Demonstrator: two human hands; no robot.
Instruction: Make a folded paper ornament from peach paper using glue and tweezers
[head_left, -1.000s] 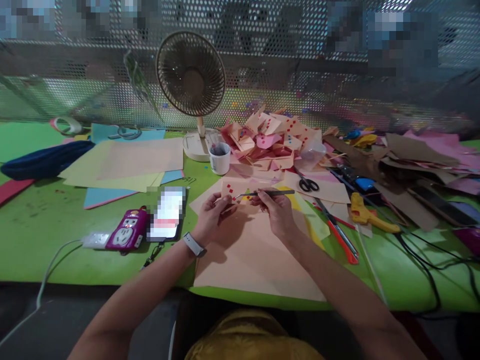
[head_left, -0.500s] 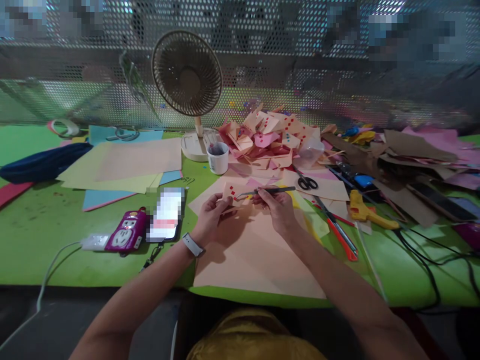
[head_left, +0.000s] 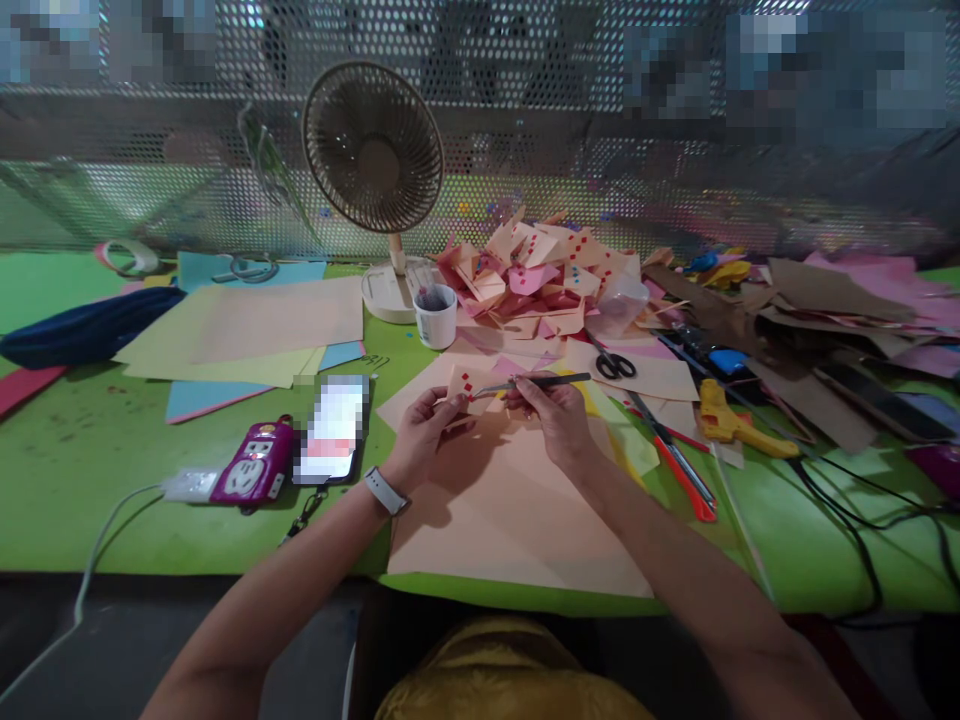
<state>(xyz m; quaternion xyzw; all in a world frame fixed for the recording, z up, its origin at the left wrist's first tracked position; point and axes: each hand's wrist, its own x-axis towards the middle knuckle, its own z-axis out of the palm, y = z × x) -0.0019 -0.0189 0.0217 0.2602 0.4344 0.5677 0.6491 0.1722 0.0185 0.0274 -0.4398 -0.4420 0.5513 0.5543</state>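
My left hand (head_left: 431, 428) pinches the left side of a small peach paper piece (head_left: 480, 380) with red diamond shapes on it. Dark tweezers (head_left: 551, 380) lie across the fingers of my right hand (head_left: 551, 410), which is closed around them. Their tip points left and meets the paper beside my left thumb. Below both hands a large peach sheet (head_left: 517, 520) lies on the green table (head_left: 330, 545). Behind them rises a heap of folded peach and pink paper pieces (head_left: 532, 270), several with red or blue marks.
A fan (head_left: 375, 150) and white cup (head_left: 436, 318) stand behind. Left are a phone (head_left: 334, 430), purple socket block (head_left: 255, 465) and stacked sheets (head_left: 277, 320). Right lie black-handled scissors (head_left: 615, 366), a red cutter (head_left: 679, 470), a yellow glue gun (head_left: 739, 425) and cables (head_left: 847, 520).
The small paper piece has tilted slightly between my fingers, and its red shapes sit a little differently. Both hands stay in nearly the same place.
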